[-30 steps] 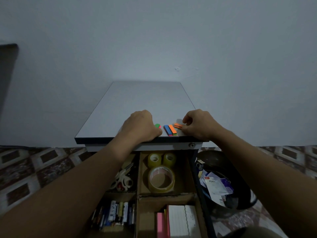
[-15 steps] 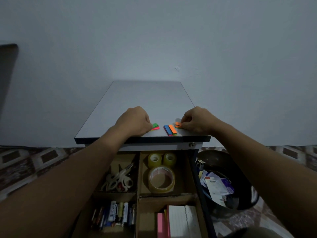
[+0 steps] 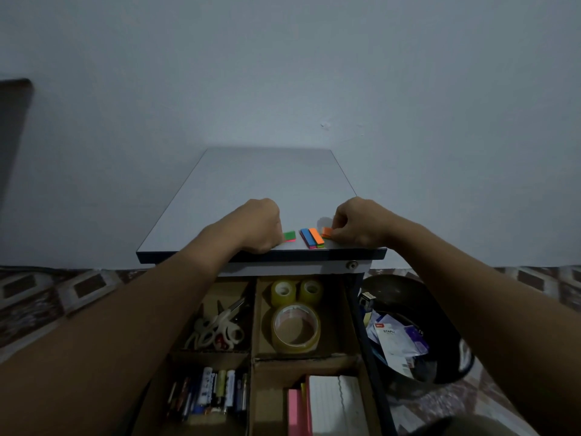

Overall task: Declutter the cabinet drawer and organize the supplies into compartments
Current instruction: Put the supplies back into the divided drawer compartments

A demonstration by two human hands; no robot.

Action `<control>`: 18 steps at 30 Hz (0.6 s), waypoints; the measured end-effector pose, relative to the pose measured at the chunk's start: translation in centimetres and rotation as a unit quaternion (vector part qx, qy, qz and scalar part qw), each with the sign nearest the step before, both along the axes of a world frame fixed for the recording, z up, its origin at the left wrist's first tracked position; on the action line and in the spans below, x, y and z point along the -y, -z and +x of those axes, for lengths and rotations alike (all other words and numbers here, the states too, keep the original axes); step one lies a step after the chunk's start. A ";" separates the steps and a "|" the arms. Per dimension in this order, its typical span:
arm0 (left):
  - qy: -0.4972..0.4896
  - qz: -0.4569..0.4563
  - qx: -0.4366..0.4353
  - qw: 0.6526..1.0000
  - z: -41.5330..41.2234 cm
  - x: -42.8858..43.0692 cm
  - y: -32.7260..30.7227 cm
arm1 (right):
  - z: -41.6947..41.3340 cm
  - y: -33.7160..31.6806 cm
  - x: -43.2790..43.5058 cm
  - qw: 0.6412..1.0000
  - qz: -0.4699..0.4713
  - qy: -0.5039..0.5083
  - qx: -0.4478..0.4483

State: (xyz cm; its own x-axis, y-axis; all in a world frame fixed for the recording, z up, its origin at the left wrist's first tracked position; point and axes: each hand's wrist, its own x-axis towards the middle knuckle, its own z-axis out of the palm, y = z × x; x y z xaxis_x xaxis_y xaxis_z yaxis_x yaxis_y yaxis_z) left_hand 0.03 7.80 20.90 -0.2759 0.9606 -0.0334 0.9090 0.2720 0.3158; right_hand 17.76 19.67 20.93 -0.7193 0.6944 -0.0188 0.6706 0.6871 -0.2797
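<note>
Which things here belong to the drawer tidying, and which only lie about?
Job: orange sticky flag stack, pinched by right hand; green flag stack; blue-orange flag stack; cardboard drawer compartments; white scissors; yellowish tape rolls.
Lying about: round black waste bin; patterned floor tiles.

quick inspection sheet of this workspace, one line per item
surface: white cabinet top, dark front edge
job's things: green flag pad, blue and orange flag strips and orange flag pad near its front edge; open drawer below holds scissors, tape rolls, batteries, notepads
clutter: black bin with paper scraps right of drawer
grippers: left hand curled beside green flag pad, grip hidden; right hand pinches orange flag pad
cables: nothing seen
surroundings: plain wall, patterned floor tiles
</note>
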 end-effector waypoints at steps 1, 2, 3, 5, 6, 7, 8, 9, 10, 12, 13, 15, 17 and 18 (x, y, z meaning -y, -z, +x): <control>0.000 0.007 -0.001 1.000 0.1 0.1 0.1 | 0.1 0.2 0.0 1.000 0.003 -0.002 -0.008; -0.001 0.014 0.001 1.000 0.1 0.2 0.1 | 0.3 0.3 0.0 1.000 0.005 -0.003 -0.015; -0.003 0.020 0.003 1.000 0.1 0.3 0.2 | 0.4 0.4 0.0 1.000 0.006 -0.004 -0.021; -0.006 0.033 -0.003 0.999 0.0 0.5 0.5 | 0.6 0.6 0.1 1.000 0.007 -0.004 -0.030; -0.008 0.043 -0.006 0.999 -0.2 0.5 0.6 | 0.7 0.7 0.1 0.999 0.007 -0.004 -0.037; -0.013 0.055 -0.009 0.998 -0.5 0.5 0.8 | 0.8 0.9 0.0 0.999 0.009 -0.003 -0.048; -0.020 0.068 -0.012 0.997 -0.7 0.6 1.0 | 0.8 1.1 0.0 0.998 0.012 0.002 -0.061; -0.027 0.079 -0.015 0.996 -1.0 0.6 1.3 | 0.8 1.3 -0.1 0.997 0.015 0.011 -0.073; -0.033 0.089 -0.019 0.995 -1.2 0.7 1.5 | 0.9 1.5 -0.2 0.996 0.019 0.020 -0.083; -0.034 0.101 -0.026 0.994 -1.3 0.8 1.8 | 1.0 1.7 -0.2 0.995 0.023 0.029 -0.094; -0.033 0.105 -0.025 0.994 -1.3 0.9 1.9 | 0.9 1.7 -0.2 0.995 0.023 0.028 -0.096; -0.029 0.112 -0.019 0.993 -1.3 1.0 2.0 | 0.8 1.7 -0.1 0.995 0.022 0.025 -0.094; -0.029 0.116 -0.015 0.993 -1.3 1.0 1.9 | 0.6 1.7 -0.1 0.996 0.020 0.024 -0.086; -0.029 0.115 -0.011 0.993 -1.3 1.0 1.8 | 0.5 1.7 -0.2 0.996 0.021 0.024 -0.083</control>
